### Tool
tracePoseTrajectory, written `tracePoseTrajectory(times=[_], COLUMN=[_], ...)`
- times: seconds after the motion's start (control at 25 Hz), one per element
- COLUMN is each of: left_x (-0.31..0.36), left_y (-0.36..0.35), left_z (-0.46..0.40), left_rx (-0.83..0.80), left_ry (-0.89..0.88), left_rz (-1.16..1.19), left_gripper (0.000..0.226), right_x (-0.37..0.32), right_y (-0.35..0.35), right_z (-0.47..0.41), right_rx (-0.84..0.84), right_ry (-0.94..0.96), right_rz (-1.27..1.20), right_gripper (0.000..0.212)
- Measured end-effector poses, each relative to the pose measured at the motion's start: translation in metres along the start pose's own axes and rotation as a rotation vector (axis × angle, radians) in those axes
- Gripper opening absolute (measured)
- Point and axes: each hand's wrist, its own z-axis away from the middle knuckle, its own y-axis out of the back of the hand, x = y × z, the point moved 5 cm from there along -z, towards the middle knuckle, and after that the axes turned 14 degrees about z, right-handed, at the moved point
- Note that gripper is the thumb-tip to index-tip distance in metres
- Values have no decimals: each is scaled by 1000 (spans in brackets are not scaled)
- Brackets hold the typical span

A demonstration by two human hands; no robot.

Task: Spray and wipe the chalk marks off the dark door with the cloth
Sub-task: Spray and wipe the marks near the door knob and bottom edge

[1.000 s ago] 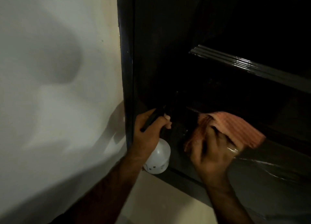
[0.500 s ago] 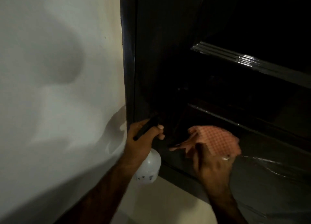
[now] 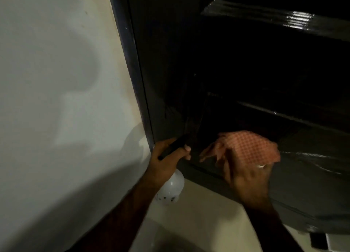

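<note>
Two hands low in the head view, both mine. My left hand is curled round the black trigger head of the spray bottle; the round, smooth, translucent white body hangs below my fist, a few dark specks of print on it. My fingertip sits near the front of the trigger, the nozzle pointing at the door edge.

My right hand presses the cloth against the dark door. Fingers are spread and mostly straight, laid flat on the fabric; a ring shows on one finger. Cloth is soft, orange-pink, with a fine checked weave, bunched and folded, its upper part sticking out beyond my fingertips. It lies on the lower panel, just beside the door's left edge.

Door is glossy and near black, with ribbed horizontal mouldings catching highlights; thin wrinkled plastic film shines on the lower right part. Chalk marks: cannot tell in this dark.

Matte white wall on the left, shadows across it. Pale smooth floor below.
</note>
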Motion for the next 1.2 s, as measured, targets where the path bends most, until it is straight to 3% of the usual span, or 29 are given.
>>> tracePoseTrajectory(times=[0.08,0.16,0.28,0.32,0.4,0.48,0.64,0.76,0.84,0.92,1.0,1.08,1.12,1.2], left_x=[-4,6,14,17,21,30,39,26,11,-9,-35,-63,-74,-87], left_y=[-3,-17,-40,-45,-47,-39,-7,19,37,55,77,100,106,114], left_z=[-7,-13,-20,-18,-19,-18,-16,-18,-24,-25,-23,-14,-9,3], left_rx=[9,26,-40,-46,-56,15,170,198,220,200,182,197,214,241], left_ry=[-10,-48,-99,-96,-108,-163,-405,-443,-389,-396,-442,-438,-411,-376], left_rz=[-32,-28,-57,-48,-47,-53,-41,-35,1,36,-5,-30,-47,-34], left_gripper=[26,11,19,23,23,17,27,26,21,18,19,27,32,37], right_x=[13,1,-25,-19,3,18,-9,-67,-109,-133,-141,-132,-125,-109], right_y=[34,44,20,7,-1,5,46,60,44,7,-26,-26,-11,30], right_z=[-34,-75,-64,-44,-17,-14,-80,-147,-153,-125,-79,-61,-72,-123], right_rx=[218,293,156,85,-82,-146,248,310,261,193,1,-96,-55,106], right_ry=[-214,-153,262,314,231,190,415,332,334,467,641,755,718,452], right_rz=[-39,-119,-143,-158,-118,-38,-16,-125,7,89,103,188,158,111], right_gripper=[68,67,42,34,30,31,27,40,60,77,94,88,77,61])
